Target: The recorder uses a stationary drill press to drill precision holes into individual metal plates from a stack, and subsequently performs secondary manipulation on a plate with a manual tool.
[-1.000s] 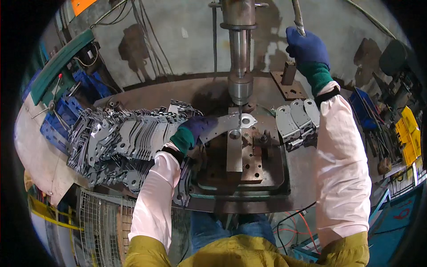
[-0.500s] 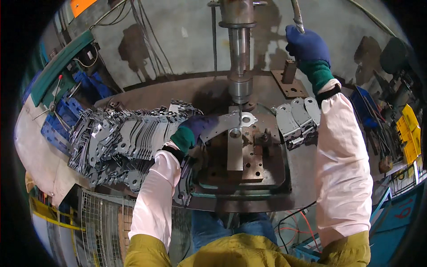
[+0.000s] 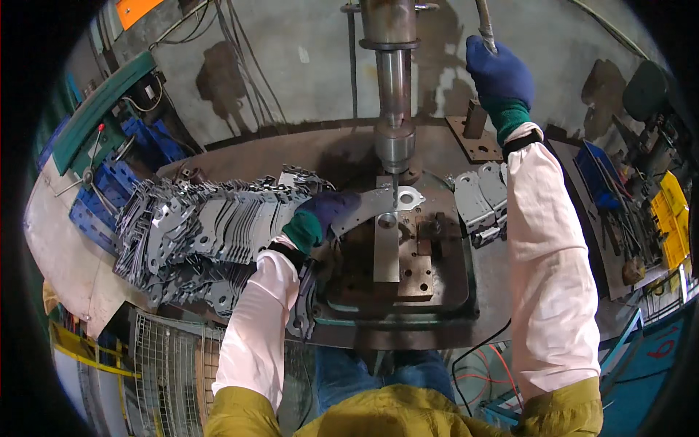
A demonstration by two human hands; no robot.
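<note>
My left hand [image 3: 331, 211], in a dark blue glove, is closed on the near-left end of a flat grey metal bracket [image 3: 369, 205]. The bracket's other end, with a large round hole, lies on the drilling fixture [image 3: 416, 273] under the drill press. A thin drill bit [image 3: 395, 191] below the chuck [image 3: 395, 146] reaches down to the bracket; whether it has entered the metal I cannot tell. Up at the right, my right hand [image 3: 500, 73], gloved too, is wrapped round the drill press's feed lever [image 3: 484, 22].
A large heap of similar brackets [image 3: 218, 226] covers the table's left side. Several brackets [image 3: 477, 197] lie in a row right of the fixture. A steel plate with an upright post [image 3: 475, 127] stands behind them. Blue [image 3: 598, 175] and yellow bins [image 3: 668, 218] are at the far right.
My right hand has shifted slightly left and up with the lever. The chuck and drill bit have come down a little toward the bracket. My left hand stays on the bracket.
</note>
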